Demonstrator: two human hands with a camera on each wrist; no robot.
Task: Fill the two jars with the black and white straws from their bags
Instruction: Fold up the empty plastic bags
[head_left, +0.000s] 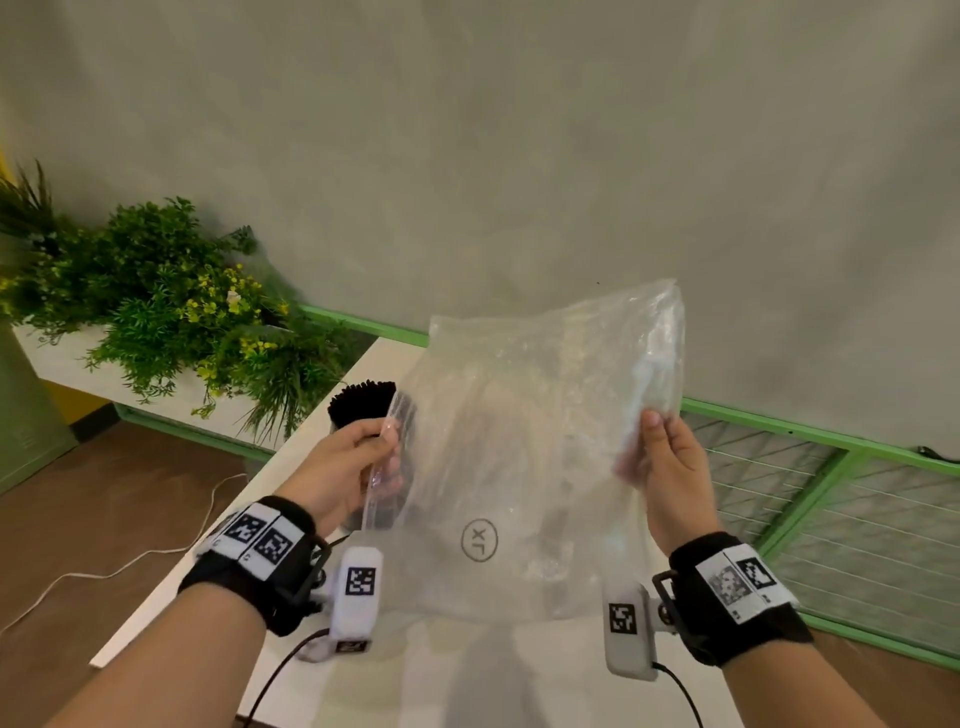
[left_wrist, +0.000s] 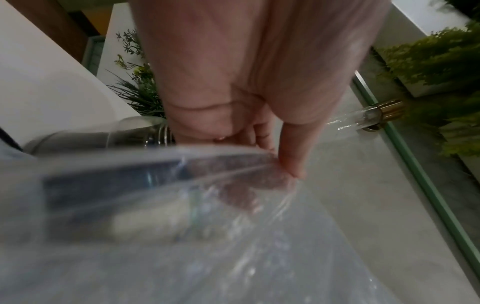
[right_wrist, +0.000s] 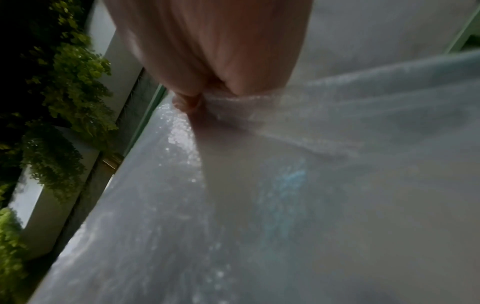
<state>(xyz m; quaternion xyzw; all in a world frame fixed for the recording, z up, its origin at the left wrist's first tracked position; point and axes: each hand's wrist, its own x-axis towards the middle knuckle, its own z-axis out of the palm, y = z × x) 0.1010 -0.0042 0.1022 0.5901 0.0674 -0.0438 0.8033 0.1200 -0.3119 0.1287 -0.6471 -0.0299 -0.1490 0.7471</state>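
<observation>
The left hand (head_left: 358, 462) and right hand (head_left: 670, 457) each pinch a side edge of the clear plastic bag (head_left: 524, 467), holding it spread at frame centre, apparently emptied, while the black straws (head_left: 363, 402) stand bundled behind it, centre-left.

Circled "XL", seen reversed, on the clear plastic bag (head_left: 524, 467).

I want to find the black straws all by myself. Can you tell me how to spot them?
Look at the white table in front of the grey wall, just right of the green leafy plant. Above the left hand, which pinches the big clear plastic bag, a bundle of thin black straws stands upright. It is the only dark, brush-like bunch there.
</observation>
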